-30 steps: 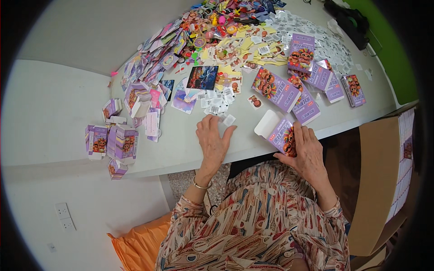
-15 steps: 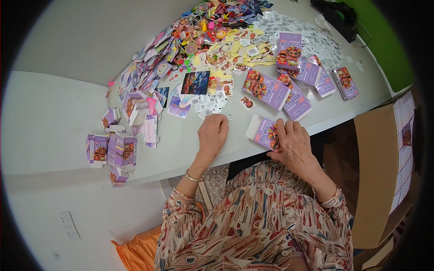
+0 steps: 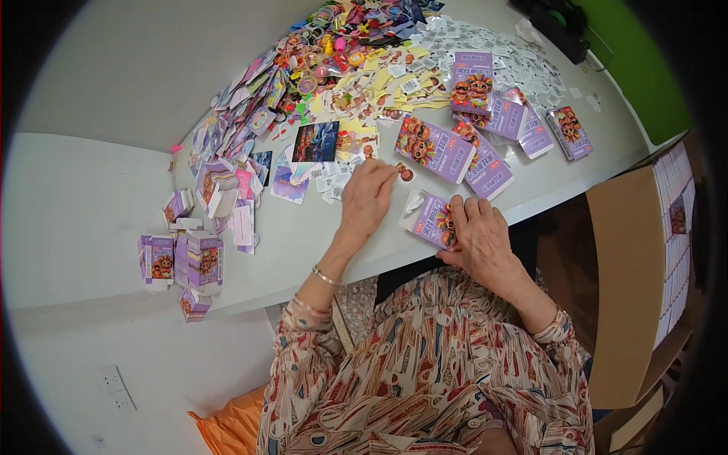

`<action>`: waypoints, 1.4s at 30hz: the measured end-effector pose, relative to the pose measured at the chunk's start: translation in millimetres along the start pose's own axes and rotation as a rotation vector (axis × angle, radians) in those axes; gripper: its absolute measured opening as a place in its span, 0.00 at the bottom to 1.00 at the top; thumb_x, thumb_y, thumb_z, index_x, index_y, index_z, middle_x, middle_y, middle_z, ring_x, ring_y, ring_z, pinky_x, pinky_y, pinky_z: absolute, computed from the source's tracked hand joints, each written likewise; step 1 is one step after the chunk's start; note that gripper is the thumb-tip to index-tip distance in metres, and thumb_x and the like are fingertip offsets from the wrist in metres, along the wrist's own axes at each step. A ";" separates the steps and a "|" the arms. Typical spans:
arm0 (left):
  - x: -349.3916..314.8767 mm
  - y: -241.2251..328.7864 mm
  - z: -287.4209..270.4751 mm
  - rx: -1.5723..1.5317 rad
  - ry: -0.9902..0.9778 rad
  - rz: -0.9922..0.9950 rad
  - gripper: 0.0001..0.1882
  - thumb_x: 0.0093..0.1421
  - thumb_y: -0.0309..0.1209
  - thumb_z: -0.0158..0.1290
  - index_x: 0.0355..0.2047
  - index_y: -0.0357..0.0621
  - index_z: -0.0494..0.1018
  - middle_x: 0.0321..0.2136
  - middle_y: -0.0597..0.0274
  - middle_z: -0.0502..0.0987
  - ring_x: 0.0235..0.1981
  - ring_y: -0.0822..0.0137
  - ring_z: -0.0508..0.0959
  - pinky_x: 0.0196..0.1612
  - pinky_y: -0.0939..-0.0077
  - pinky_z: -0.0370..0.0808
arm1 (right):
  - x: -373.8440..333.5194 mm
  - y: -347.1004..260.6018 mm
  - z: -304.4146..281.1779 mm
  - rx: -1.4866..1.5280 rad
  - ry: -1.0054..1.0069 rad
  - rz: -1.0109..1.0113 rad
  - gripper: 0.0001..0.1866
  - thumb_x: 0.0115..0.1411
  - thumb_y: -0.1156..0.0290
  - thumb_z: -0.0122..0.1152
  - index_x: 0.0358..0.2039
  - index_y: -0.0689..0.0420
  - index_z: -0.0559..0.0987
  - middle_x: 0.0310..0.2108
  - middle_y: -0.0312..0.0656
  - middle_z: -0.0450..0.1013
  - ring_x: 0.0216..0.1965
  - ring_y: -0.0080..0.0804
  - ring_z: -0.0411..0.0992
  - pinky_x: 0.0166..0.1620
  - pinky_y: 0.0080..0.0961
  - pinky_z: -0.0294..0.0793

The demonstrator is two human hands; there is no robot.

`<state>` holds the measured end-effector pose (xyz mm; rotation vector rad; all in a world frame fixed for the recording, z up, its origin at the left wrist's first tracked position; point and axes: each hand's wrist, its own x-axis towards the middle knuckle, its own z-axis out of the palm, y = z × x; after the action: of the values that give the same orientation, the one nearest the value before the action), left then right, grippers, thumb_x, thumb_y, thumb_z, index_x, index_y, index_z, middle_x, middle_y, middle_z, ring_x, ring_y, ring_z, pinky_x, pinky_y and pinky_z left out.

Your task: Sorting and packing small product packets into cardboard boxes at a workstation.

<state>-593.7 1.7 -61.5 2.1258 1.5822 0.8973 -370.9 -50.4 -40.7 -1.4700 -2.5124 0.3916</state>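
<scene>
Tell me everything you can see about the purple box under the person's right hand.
The small purple box looks like thin printed cardboard, with cartoon figures in orange and brown on its face. It lies flat near the near edge of the white table, tilted diagonally. Its white end flap, pointing up and left, stands open. The right hand rests on its lower right end, fingers over the print. The left hand is beside it, not touching it.

Light: bright, even, soft shadows under the hands
Glare: none on the white surface
Edges: fisheye bending, black corner vignette
Focus: sharp centre, softer rim
</scene>
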 end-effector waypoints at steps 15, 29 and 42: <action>-13.4 -10.8 14.2 0.079 -0.042 0.108 0.12 0.52 0.25 0.58 0.38 0.40 0.75 0.34 0.56 0.71 0.37 0.55 0.71 0.41 0.64 0.70 | 3.9 -2.0 -7.2 -0.070 -0.113 0.039 0.40 0.34 0.52 0.77 0.40 0.65 0.69 0.33 0.44 0.68 0.37 0.38 0.70 0.40 0.31 0.71; 7.8 -9.5 2.9 0.153 -0.230 0.045 0.10 0.52 0.26 0.58 0.34 0.39 0.73 0.36 0.57 0.70 0.41 0.56 0.71 0.41 0.64 0.70 | 14.6 0.3 -27.5 -0.148 -0.092 -0.004 0.27 0.35 0.53 0.72 0.27 0.62 0.73 0.25 0.43 0.70 0.31 0.37 0.72 0.35 0.28 0.70; -28.9 20.5 25.0 0.076 -0.104 0.167 0.09 0.54 0.23 0.53 0.36 0.35 0.74 0.35 0.52 0.73 0.37 0.51 0.74 0.41 0.64 0.72 | 6.9 3.0 -6.4 -0.005 -0.044 -0.038 0.36 0.35 0.57 0.76 0.39 0.63 0.68 0.32 0.44 0.67 0.36 0.42 0.70 0.39 0.34 0.71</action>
<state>-567.4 -29.8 -75.8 2.3458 1.4265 0.7738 -369.9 -42.1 -35.4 -1.4279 -2.5731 0.4160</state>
